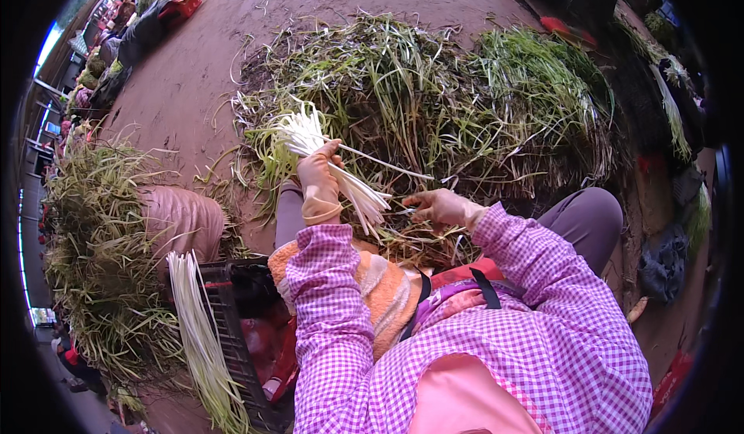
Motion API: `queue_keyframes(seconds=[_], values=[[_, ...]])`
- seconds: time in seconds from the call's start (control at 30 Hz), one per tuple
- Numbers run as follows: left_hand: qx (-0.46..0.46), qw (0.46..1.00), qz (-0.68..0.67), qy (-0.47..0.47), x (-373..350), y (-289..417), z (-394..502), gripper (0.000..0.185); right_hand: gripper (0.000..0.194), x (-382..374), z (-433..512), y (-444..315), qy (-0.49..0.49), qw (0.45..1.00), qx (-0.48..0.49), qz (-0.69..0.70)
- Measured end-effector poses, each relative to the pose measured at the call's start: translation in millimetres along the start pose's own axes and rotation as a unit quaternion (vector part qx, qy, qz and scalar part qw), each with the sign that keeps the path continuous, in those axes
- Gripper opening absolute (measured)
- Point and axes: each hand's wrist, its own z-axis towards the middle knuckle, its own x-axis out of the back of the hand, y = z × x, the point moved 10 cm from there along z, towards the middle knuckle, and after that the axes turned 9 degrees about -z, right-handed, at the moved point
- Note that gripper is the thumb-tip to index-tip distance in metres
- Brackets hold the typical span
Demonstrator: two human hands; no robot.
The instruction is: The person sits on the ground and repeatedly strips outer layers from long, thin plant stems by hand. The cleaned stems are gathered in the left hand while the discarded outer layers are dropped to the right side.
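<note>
My left hand (319,179), in a pale rubber glove, grips a bundle of slender white vegetable stalks (361,193), which look like blanched chives. The stalks fan out on both sides of the fist, and one longer stalk juts to the right. My right hand (444,208), also gloved, is just right of the bundle with its fingers bent. Whether a thin scrap sits at its fingertips is unclear. Beyond both hands lies a broad heap of green leafy stalks and trimmings (401,91). Loose leaf scraps (430,247) lie between my knees.
At left, a black plastic crate (224,312) has a bundle of long pale stalks (195,323) across its edge. Beside it are a leafy heap (99,259) and a pinkish wrapped bundle (183,219). Bare earthen floor (180,85) extends beyond. Dark blue cloth (662,265) lies at right.
</note>
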Motion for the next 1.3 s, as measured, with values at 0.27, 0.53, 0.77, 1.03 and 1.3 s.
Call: queue_keyframes(seconds=[0.27,0.53,0.77,1.03,1.3], values=[[0.055,0.994,0.000,-0.095,-25.3,-36.4,-16.8,0.018,0.031,37.7,57.9,1.0,0.172,0.699,0.144,0.679],[0.065,0.968,-0.196,-0.141,-32.8,-27.3,9.4,0.023,0.035,96.8,-49.7,23.0,0.226,0.732,0.176,0.619],[0.072,0.978,-0.136,-0.144,2.4,-30.4,68.4,0.022,0.034,253.3,-338.8,72.2,0.439,0.620,0.384,0.525],[0.140,0.979,-0.049,-0.142,-12.4,-61.5,65.8,0.020,0.045,170.8,-414.1,57.4,0.392,0.738,0.345,0.427],[0.101,0.976,0.013,-0.191,-49.8,-31.1,-36.9,0.023,0.070,-64.6,-37.0,21.6,-0.065,0.825,0.018,0.561]])
